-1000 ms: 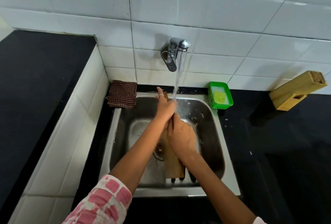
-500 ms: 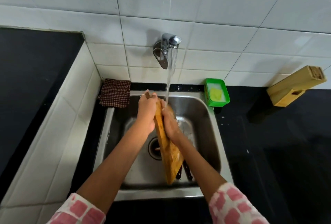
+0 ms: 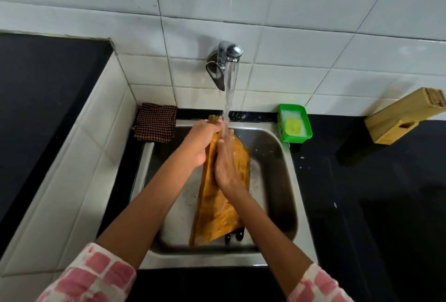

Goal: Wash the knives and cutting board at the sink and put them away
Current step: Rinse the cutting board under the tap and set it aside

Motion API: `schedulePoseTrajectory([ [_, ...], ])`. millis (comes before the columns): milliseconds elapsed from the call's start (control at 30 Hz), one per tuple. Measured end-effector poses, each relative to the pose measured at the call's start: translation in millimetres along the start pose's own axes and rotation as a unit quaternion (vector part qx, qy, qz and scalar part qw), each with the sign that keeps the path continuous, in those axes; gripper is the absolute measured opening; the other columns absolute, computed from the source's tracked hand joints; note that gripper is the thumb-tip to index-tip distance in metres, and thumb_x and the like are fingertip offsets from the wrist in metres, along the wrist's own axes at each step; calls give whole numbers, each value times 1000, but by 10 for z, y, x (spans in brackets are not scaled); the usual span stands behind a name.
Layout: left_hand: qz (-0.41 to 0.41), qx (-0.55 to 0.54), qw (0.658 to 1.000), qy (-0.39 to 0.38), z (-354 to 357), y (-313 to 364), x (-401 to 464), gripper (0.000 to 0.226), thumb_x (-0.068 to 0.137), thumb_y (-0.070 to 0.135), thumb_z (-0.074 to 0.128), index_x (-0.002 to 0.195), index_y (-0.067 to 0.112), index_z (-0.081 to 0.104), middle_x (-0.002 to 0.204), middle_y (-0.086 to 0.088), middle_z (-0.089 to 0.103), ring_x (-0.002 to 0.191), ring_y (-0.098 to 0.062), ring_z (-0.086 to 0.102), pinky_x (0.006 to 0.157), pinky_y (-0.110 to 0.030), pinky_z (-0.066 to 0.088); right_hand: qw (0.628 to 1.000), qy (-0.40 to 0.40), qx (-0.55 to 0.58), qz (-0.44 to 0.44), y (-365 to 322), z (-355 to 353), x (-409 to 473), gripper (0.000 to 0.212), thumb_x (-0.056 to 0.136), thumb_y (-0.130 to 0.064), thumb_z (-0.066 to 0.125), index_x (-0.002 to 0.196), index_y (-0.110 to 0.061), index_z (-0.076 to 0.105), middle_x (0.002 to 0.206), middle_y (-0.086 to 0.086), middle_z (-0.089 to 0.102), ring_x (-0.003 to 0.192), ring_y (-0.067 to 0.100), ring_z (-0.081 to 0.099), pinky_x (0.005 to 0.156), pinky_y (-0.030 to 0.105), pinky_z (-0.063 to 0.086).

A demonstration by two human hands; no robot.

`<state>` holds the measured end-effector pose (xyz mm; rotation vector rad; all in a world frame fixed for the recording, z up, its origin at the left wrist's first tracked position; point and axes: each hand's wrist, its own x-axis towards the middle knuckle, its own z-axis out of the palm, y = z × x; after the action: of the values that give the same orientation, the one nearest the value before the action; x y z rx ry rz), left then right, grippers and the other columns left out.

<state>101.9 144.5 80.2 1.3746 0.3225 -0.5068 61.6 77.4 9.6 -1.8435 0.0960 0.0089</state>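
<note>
While the right hand point(image 3: 225, 164) lies with straight fingers flat against the board point(image 3: 218, 207), rubbing its wet face, the left hand point(image 3: 201, 143) curls round the board's top edge and grips it. That grip appears to hold the board tilted on end in the sink point(image 3: 284, 176), so the stream from the tap point(image 3: 225, 60) strikes near the top and runs down the whole face. Its lower end rests near the front wall of the basin, where dark knife handles point(image 3: 235, 236) poke out from beneath it; the knives seem to wait there for their own wash. Beside the sink's right corner sits a green soap dish point(image 3: 294, 125), a checked cloth point(image 3: 155, 123) lies at the left corner, and a wooden block point(image 3: 400, 118) leans against the tiles on the right, probably where the knives will go.
</note>
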Motion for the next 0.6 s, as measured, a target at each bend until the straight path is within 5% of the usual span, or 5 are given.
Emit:
schedulePoseTrajectory([
  [100,-3,66,997,-50,-21,59,9,23,92,18,54,109,8,65,107,-12,69,104,-25,64,97,-42,47,999,4,19,-45,-149,-193,96,51,99,-38,26,145,-16,26,151,4,30,142,17,22,119,36,17],
  [167,-18,95,992,-81,-30,123,14,19,90,15,58,104,6,65,96,-13,70,96,-28,66,92,-43,50,997,-22,3,-69,-253,-468,194,36,100,-20,37,135,-12,42,127,-4,52,120,6,48,105,16,36],
  [367,-18,174,969,-174,3,206,46,35,82,10,67,114,1,57,99,-14,66,99,-29,63,91,-42,50,993,-37,6,-109,-343,-859,249,25,89,3,54,101,-16,65,88,-10,66,80,-9,61,76,10,47],
  [500,97,425,889,-138,41,221,53,17,77,21,72,87,13,60,86,-1,60,91,-23,60,79,-34,49,996,-1,2,-90,-294,-863,178,17,87,0,56,98,-6,68,89,-1,69,81,1,63,77,16,51],
  [600,119,570,807,-95,-79,220,43,23,81,29,68,92,11,60,82,4,54,74,-11,53,60,-18,38,997,69,5,-45,-233,-928,123,17,89,-6,57,103,-8,66,90,-5,68,83,-3,62,79,18,52],
])
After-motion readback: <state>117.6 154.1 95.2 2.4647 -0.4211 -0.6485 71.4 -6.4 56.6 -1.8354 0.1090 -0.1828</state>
